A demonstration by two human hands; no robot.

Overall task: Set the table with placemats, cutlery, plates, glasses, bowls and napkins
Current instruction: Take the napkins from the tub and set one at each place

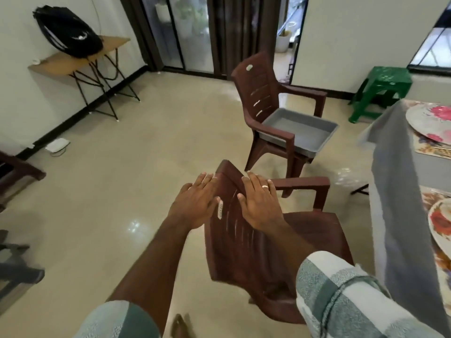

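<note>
A brown moulded-plastic chair (256,240) with a slatted, curved back and squared armrests is standing nearest the camera, its seat facing the surface (400,215) at the right. That surface is wearing a soft grey cloth whose edge is hanging down in a long fold just beside the chair's armrest. On it, floral placemats (429,147) are lying flat, each carrying a round, glossy plate (439,223) printed with red and pink roses; both are partly cut off by the frame's right edge. A second matching chair (275,111) is standing farther back, holding a shallow grey rectangular tray (300,130) on its seat. The floor (122,179) is smooth, shiny beige tile, lying wide and open to the left and between the two chairs. A green plastic stool (380,91) is sitting by the far wall. Both arms are reaching forward, checked sleeves rolled up. The left hand (195,203) is hovering open, fingers straight and spread, at the left rim of the near chair's back; the right hand (258,201), wearing a ring, is lying flat with straight fingers against the top of that back, gripping nothing.
</note>
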